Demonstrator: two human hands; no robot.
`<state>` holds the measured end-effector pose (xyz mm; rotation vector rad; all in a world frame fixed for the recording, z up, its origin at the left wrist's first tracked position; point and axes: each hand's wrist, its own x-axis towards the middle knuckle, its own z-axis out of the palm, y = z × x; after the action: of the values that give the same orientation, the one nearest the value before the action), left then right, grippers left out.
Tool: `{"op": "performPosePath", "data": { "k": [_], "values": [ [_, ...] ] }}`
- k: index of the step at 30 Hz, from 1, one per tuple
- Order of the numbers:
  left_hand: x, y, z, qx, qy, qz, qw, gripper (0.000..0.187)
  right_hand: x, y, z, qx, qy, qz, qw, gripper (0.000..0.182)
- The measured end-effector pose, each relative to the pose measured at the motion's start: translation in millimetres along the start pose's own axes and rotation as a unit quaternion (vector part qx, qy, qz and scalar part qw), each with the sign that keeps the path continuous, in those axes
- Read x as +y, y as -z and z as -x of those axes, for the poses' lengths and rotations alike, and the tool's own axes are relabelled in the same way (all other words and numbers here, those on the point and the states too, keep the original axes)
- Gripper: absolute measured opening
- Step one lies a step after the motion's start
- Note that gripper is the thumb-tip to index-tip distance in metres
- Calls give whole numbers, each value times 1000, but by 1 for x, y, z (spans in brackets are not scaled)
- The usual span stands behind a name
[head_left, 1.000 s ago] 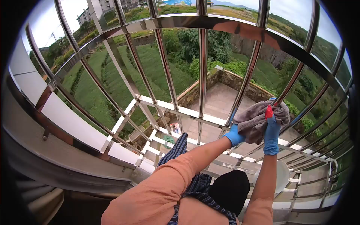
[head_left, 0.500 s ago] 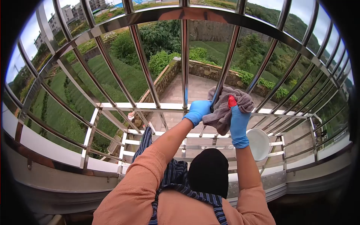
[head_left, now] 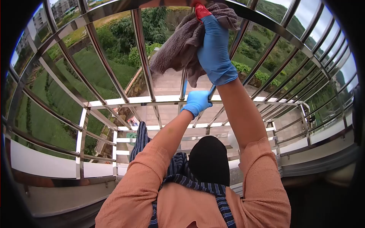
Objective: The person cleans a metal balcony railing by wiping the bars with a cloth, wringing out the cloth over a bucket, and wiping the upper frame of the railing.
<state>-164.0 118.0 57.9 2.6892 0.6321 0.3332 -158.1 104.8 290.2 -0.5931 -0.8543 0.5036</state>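
A grey-brown cloth is bunched in my right hand, which wears a blue glove with red at one fingertip. That hand is raised at the upper middle, near the curved upper rail, and the cloth hangs down to the left in front of the vertical metal bars. Lower down, my left hand, also in a blue glove, is closed around a metal bar at the lower horizontal rail.
Metal bars curve around on both sides. Below the lower rail are white slats and a pale basin, partly hidden by my right arm. Outside lie a paved terrace, a stone wall and green plots.
My right hand has moved up and left with the cloth, from the lower rail to the upper rail. My left hand stays at the lower rail. The view has shifted a little.
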Motion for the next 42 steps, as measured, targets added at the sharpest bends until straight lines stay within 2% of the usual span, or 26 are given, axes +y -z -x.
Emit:
{"op": "performPosePath", "data": {
  "k": [2, 4, 5, 6, 9, 10, 11, 12, 14, 15, 16, 17, 18, 19, 21, 22, 24, 27, 28, 30, 31, 33, 35, 36, 37, 42],
  "values": [
    [-3, -5, 0, 22, -2, 12, 1000, 28, 23, 2, -8, -11, 49, 190, 980, 15],
    [-7, -12, 0, 44, -8, 20, 999, 28, 29, 16, -6, -51, 47, 261, 963, 13],
    [-9, -15, -1, 43, -15, 10, 999, 30, 27, 20, -4, -86, 51, 327, 940, 23],
    [-10, -17, -4, 43, -24, -1, 999, 34, 49, 41, -7, -149, 119, 306, 933, 29],
    [-2, -4, 1, 9, -16, -38, 999, 33, 49, 49, 14, -102, 118, 398, 904, 42],
    [1, 4, 4, -7, 4, -8, 1000, 42, 59, 65, 25, -128, 147, 468, 862, 60],
    [-29, -59, -23, 25, -22, 44, 998, 59, 70, 76, 46, -117, 71, 457, 879, 69],
    [-32, -60, -17, 26, -24, 45, 998, 59, 81, 90, 66, -139, 68, 503, 851, 72],
    [-45, -57, 24, 110, -110, 353, 923, 62, 98, 117, 97, -139, -81, 560, 813, 68],
    [-45, -49, 47, 107, -104, 350, 925, 62, 109, 127, 101, -140, -85, 555, 816, 68],
    [-41, -34, 72, 129, -163, 136, 969, 61, 120, 136, 103, -139, -119, 487, 854, 65],
    [-37, -14, 96, 138, -216, -83, 963, 61, 128, 142, 105, -137, -155, 416, 885, 62],
    [-33, 15, 114, 63, -235, 31, 969, 54, 133, 145, 105, -116, -153, 435, 880, 51],
    [-25, 41, 134, -89, -137, 222, 961, 43, 109, 122, 106, -112, -163, 386, 901, 40],
    [-34, 66, 161, 18, -202, 118, 972, 41, 92, 114, 103, -34, -257, 204, 944, 33],
    [-42, 80, 168, 132, -196, 106, 966, 46, 81, 107, 98, -32, -213, 75, 974, 26],
    [-53, 116, 165, 321, -150, 94, 930, 55, 58, 104, 87, 0, -220, -1, 976, 24],
    [-63, 166, 128, 498, -81, 115, 856, 59, 17, 73, 60, 33, -182, -72, 980, 25],
    [-74, 171, 109, 503, -89, 120, 851, 59, 4, 59, 45, 8, -170, -70, 983, 23],
    [-93, 174, 72, 360, -50, 370, 855, 56, -18, 35, 13, -22, -147, -61, 987, 21],
    [-80, 178, 57, 335, -80, 583, 736, 41, -27, 24, -3, -43, -145, -84, 985, 19],
    [-73, 188, 54, 312, 49, 572, 757, 28, -39, 16, -14, -65, -137, -97, 984, 17],
    [-69, 185, 53, 310, 50, 586, 747, 25, -35, 22, -12, 18, -105, -118, 987, 17],
    [-70, 184, 55, 315, 58, 592, 739, 23, -38, 34, -14, -19, -39, -150, 988, 20],
    [-71, 185, 56, 319, 58, 594, 736, 23, -46, 35, -12, -23, -41, -148, 988, 20],
    [-73, 183, 55, 319, 34, 602, 732, 26, -71, 54, 33, 107, 48, -90, 989, 16]
  ]
}}
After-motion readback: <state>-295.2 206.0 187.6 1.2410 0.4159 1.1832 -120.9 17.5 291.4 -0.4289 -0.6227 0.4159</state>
